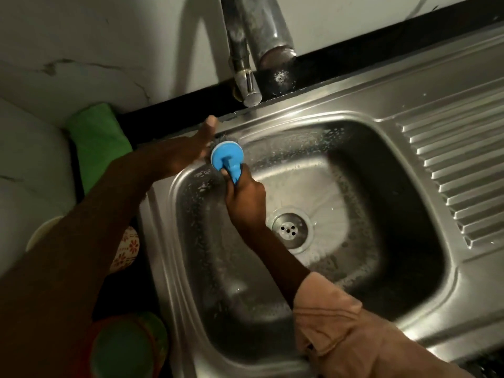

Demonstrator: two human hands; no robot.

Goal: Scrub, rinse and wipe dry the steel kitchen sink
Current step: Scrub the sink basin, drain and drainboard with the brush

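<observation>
At the left edge of the frame a green cloth (99, 137) lies on the dark bench (174, 105), with a patterned cup (126, 248) and a green-lidded container (128, 347) lower left. My left hand (188, 151) reaches toward the upper-left corner of the steel sink (341, 105), fingers straight and released, flat against the rim just beside the brush head. My right hand (244, 200), a little right of it, is clenched around the handle of the blue scrub brush (227, 158), whose round head is pressed to the basin's upper-left wall. Suds fleck the walls and floor around the drain (290, 230) at centre; the tap (246, 50) above is not running, and the ribbed drainboard (450, 173) fills the right. I judge I'm mid-scrub, with rinsing and drying to come. The risk: the soapy handle could twist out of my grip, or the bristles could scrape my bracing fingers, they sit so close.
</observation>
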